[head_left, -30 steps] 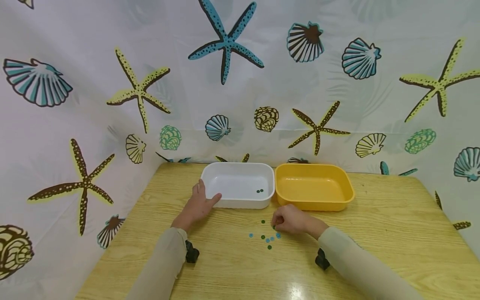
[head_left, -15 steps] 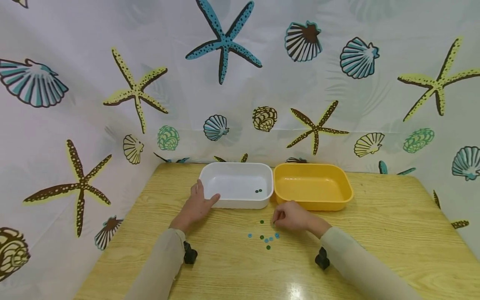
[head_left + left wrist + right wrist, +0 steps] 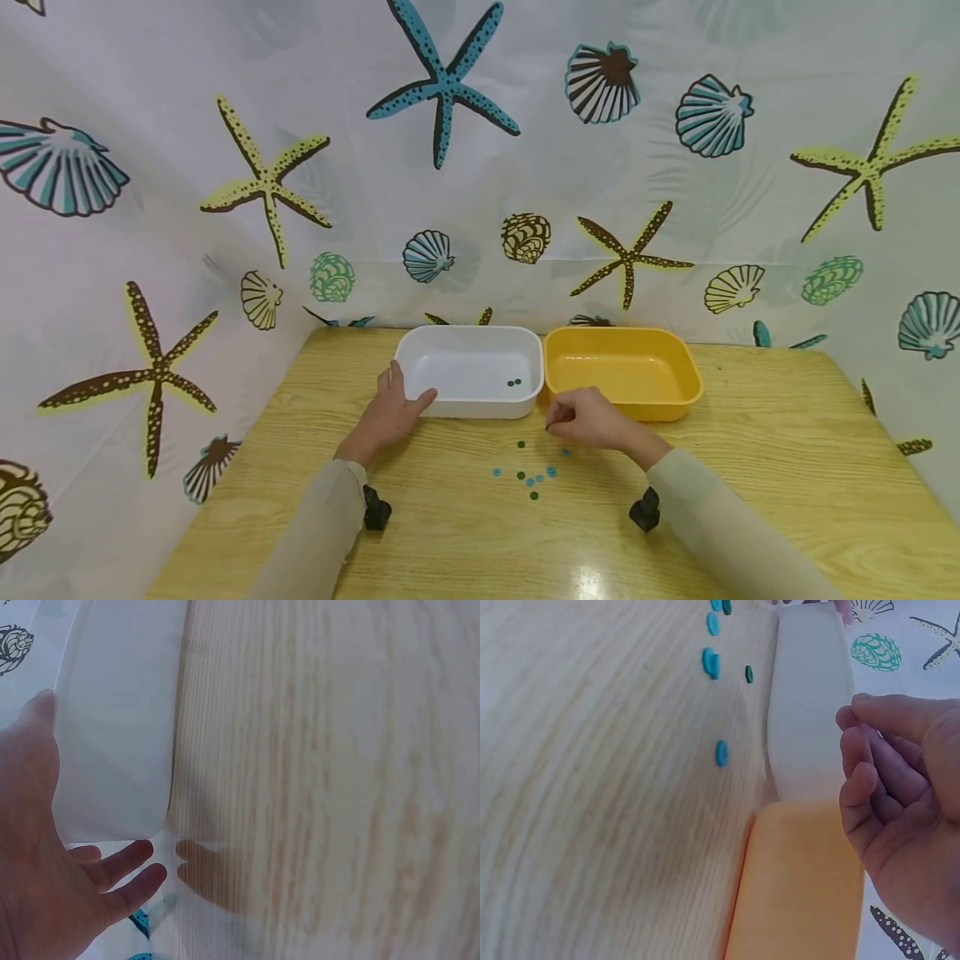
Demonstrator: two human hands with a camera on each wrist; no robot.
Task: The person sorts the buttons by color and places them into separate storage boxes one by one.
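Note:
My left hand (image 3: 388, 417) rests at the near left corner of a white plastic box (image 3: 472, 409). Its thumb lies along the front wall and its spread, fairly straight fingers reach round the end wall, as the left wrist view shows. My right hand (image 3: 592, 418) pinches a small dark button (image 3: 548, 427) between thumb and forefinger, just above the table before the yellow box (image 3: 652, 412). In the right wrist view the fingertips hide that button. Two dark green buttons (image 3: 514, 382) lie inside the white box, towards its right end.
Loose blue buttons (image 3: 551, 472) and green buttons (image 3: 521, 444) lie scattered on the wooden table (image 3: 450, 533) in front of the boxes. One blue button (image 3: 566, 452) lies just below my right hand. The two boxes stand side by side before a shell-patterned curtain (image 3: 480, 183).
My right hand has risen off the scattered buttons and moved towards the boxes with the pinched button. A blue button beneath it has come into view. The left hand stays at the white box.

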